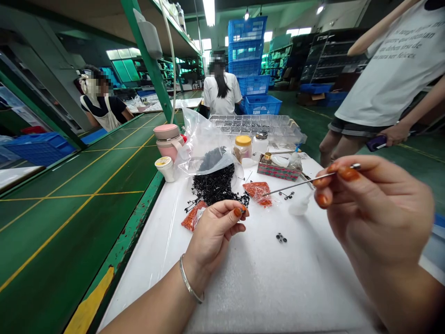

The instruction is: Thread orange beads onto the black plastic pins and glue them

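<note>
My right hand (371,204), raised at the right, pinches a thin metal rod (295,185). The rod's rounded end sticks out above the fingers, and its long thin shaft slants down to the left. Over the middle of the white table my left hand (217,227) is closed, thumb against forefinger, on a small dark part (242,211) mostly hidden by the fingertips. Behind it lies a pile of black stemmed parts (213,185), spilling from a clear plastic bag (198,134). Two small bags of orange pieces, one on the right (257,191) and one on the left (191,218), flank the pile.
Several small black-and-grey rings (281,238) lie on the white table (264,287). Farther back are a pink cup (168,139), a yellow-lidded jar (243,147) and a clear divided tray (257,127). A green conveyor (76,204) runs along the left. A person (392,69) stands at the right.
</note>
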A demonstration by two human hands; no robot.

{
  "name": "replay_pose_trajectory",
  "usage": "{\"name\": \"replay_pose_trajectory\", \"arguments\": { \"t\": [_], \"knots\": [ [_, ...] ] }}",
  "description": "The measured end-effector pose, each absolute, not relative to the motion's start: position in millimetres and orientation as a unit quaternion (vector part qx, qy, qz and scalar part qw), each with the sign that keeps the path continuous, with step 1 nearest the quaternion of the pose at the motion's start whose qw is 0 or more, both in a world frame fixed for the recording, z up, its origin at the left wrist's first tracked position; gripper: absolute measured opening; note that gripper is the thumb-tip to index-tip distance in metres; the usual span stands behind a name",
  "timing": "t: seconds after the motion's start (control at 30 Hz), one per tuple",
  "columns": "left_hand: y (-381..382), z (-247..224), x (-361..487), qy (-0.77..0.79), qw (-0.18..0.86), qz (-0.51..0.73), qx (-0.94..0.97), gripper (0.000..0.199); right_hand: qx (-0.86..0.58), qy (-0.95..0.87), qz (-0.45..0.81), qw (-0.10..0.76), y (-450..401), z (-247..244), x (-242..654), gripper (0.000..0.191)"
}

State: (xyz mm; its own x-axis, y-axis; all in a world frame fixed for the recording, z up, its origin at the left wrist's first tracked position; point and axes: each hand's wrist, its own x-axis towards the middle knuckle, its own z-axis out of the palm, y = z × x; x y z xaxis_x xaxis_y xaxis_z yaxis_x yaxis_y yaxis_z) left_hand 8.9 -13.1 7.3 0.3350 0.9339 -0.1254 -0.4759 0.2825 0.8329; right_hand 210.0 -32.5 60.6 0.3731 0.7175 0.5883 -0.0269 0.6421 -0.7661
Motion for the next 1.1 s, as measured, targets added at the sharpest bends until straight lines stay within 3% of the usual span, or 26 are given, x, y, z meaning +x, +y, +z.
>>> {"name": "replay_pose_trajectory", "arguments": {
  "t": [0.2,0.43,0.8,1.0,1.1],
  "knots": [
    [-12.9,8.6,9.1,0.336,0.729,0.478,0.357,0.012,-0.323,-0.501,0.04,0.802,-3.5,79.0,258.4,0.006],
    [-11.4,8.5,6.0,0.356,0.721,0.481,0.35,0.016,-0.556,-0.571,0.026,0.603,37.6,78.9,316.0,0.01],
    [-8.1,9.2,3.6,0.351,0.712,0.494,0.355,0.016,-0.629,-0.574,-0.065,0.52,84.7,54.1,330.7,0.018],
    [-10.1,9.5,3.6,0.358,0.707,0.499,0.35,0.016,-0.694,-0.613,-0.035,0.377,88.7,51.6,326.0,0.018],
    [-10.1,9.5,4.3,0.359,0.703,0.499,0.357,0.015,-0.694,-0.626,-0.038,0.354,81.5,53.3,320.3,0.013]
  ]
}}
